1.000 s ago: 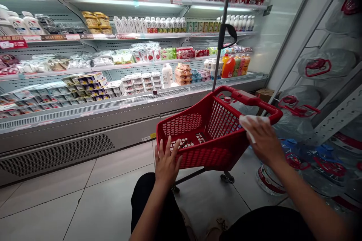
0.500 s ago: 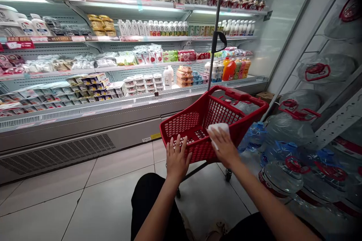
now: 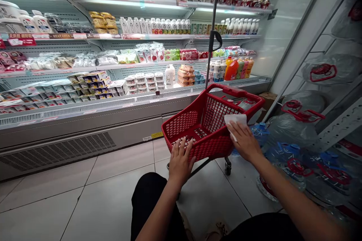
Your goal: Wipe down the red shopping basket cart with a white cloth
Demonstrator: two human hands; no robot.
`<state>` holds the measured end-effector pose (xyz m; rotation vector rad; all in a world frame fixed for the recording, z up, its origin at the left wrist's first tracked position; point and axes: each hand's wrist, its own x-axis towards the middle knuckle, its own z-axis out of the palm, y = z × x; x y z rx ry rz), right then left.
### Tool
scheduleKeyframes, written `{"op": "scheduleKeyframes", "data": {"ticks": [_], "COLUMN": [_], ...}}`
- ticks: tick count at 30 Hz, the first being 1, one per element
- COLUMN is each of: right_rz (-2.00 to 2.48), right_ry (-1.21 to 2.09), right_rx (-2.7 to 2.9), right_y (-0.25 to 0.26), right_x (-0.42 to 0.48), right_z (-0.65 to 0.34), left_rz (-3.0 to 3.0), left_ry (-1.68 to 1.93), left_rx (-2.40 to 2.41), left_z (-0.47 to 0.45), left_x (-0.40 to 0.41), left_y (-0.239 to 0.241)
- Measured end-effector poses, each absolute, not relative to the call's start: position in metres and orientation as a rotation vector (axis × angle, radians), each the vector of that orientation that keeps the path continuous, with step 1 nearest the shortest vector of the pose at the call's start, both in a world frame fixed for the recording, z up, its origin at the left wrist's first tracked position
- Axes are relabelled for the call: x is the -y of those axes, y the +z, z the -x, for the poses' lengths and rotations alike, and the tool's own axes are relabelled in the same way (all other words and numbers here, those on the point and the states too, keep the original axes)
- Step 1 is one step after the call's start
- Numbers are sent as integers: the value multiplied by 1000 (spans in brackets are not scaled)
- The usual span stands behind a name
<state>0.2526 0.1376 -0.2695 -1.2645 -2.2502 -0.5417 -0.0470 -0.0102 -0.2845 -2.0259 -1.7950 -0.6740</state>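
Observation:
A red plastic shopping cart (image 3: 183, 122) with latticed walls stands in front of me, its basket holding nothing that I can make out. My left hand (image 3: 181, 161) rests on the near side of the basket, fingers stretched out over the rim. Under the fingers of my right hand (image 3: 243, 139) is a white cloth (image 3: 236, 120), pressed against the upper rim on the cart's right side. Part of the cloth sticks out past the fingertips. A dark pole with a black handle (image 3: 215, 41) rises behind the cart.
Beyond the cart runs a refrigerated display case (image 3: 85, 120) stocked with yogurt cups, bottles and packets. Large water bottles (image 3: 292, 162) with red handles crowd the floor and rack at right. A cardboard box (image 3: 268, 99) sits behind the cart. Grey tiles (image 3: 113, 196) cover the floor.
My right hand has slid the white cloth to the right and slightly up along the cart's rim. My left hand has shifted a little right and down. The cart has turned slightly.

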Motion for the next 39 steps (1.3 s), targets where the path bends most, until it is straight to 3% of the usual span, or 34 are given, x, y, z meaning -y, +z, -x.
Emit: {"op": "scheduleKeyframes", "data": {"ticks": [8,15,21,26,33,39], "right_rz": [732,1129,945,709,1115,1081], "right_ry": [-382,-416,-315,-294,-320,-246], "right_rx": [2553,2329,2365,2512,2318,2308], "right_y": [-292,-276,-290,-289,-282,-292], "right_x": [-56,-118,-74,-47,-112,-74], "right_z": [-151,-228,-164,-145,-215,-171], "left_rz": [2135,2041,2134,2257,2195,1998], "left_ry": [-711,-663,-734,-780,-521,-560], "left_rx": [1707,1791,1742,1655,1642,1792], "left_z": [57,60,28,57,104,68], "left_x": [14,15,11,11,4,-5], "left_y": [-285,-280,-283,-281,-279,-298]}}
